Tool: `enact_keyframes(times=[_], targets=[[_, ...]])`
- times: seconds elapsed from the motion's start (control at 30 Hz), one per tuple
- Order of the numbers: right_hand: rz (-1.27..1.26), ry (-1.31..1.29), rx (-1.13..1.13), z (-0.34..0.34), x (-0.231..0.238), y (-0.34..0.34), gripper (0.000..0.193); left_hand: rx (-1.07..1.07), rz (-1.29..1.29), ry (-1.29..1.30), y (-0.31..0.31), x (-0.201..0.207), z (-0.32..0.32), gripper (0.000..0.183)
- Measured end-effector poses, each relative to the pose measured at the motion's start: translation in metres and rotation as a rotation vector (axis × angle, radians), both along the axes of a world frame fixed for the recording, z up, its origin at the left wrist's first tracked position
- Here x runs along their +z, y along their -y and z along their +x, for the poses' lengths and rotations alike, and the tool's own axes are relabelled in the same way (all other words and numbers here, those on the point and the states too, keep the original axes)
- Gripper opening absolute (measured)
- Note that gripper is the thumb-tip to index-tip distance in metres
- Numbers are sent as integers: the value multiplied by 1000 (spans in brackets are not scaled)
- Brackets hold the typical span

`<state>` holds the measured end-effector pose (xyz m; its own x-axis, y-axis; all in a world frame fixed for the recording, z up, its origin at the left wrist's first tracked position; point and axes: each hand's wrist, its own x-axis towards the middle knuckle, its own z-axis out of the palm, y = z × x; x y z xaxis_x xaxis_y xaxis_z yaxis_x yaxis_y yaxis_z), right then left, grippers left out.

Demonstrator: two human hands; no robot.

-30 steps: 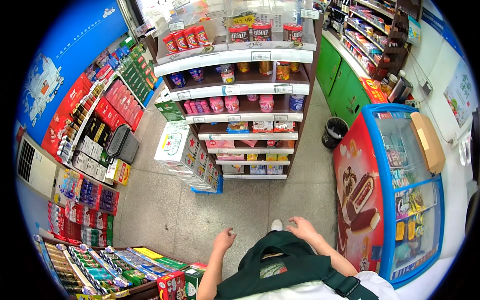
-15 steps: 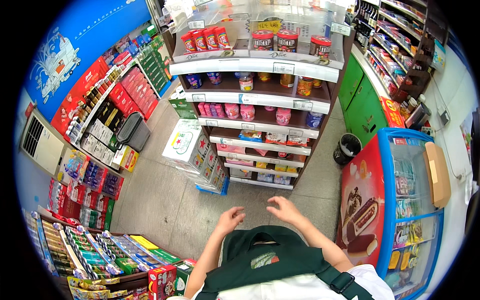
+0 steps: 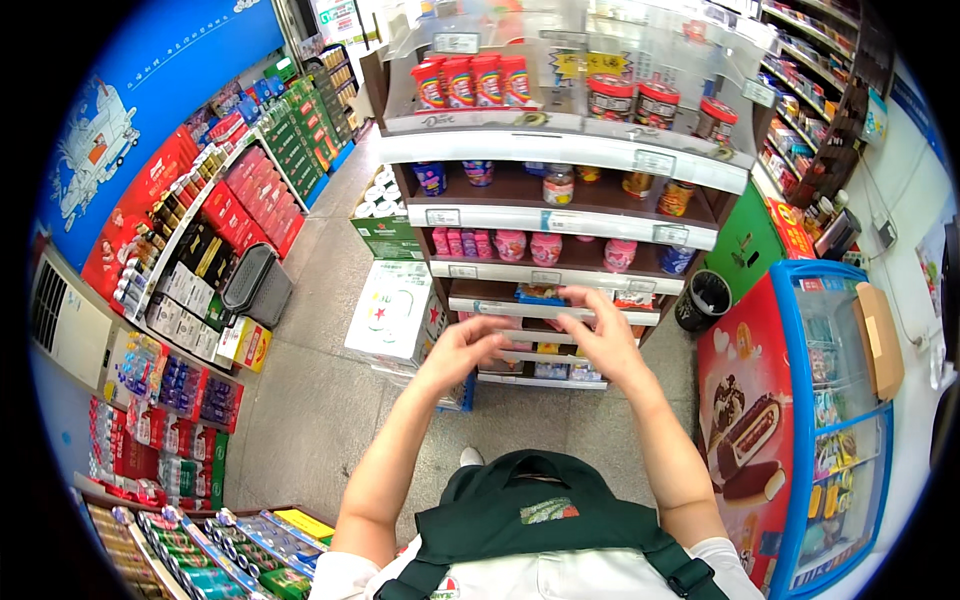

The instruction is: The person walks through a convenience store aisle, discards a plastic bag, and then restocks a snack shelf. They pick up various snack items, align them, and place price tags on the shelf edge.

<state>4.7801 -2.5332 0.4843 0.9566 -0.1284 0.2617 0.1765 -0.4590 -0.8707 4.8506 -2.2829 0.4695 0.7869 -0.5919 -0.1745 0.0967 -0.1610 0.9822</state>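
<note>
Shelving (image 3: pixel 500 217) in dark brown with white front strips stands ahead. Bare left hand (image 3: pixel 458 352): fingers apart, loosely curled, empty, before the lower tiers near their left edge. Bare right hand (image 3: pixel 605 340): thumb and fingers spread, empty, before the same tiers toward their right edge. Shiny blue packet (image 3: pixel 538 295) lies at a lower tier's front edge, by the right fingertips in view; can't tell contact. Rounded pink plastic jars (image 3: pixel 545 248) stand one tier up.

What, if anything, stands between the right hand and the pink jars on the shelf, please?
Nothing visible blocks the right hand from the pink jars; the white shelf edge runs below them, leaving their fronts exposed.
</note>
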Motion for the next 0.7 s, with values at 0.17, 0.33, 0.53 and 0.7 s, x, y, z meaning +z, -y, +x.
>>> enact_keyframes(times=[0.17,0.33,0.53,0.7], targets=[[180,89,-35,76,21,-45,44,21,-73,140,-23,33,83,33],[171,103,-86,162,28,-70,57,386,147,1026,-30,47,156,37],[18,217,-188,238,25,-70,70,302,289,1366,-32,67,214,63],[-68,239,-199,275,24,-74,68,195,470,1428,-31,71,246,69]])
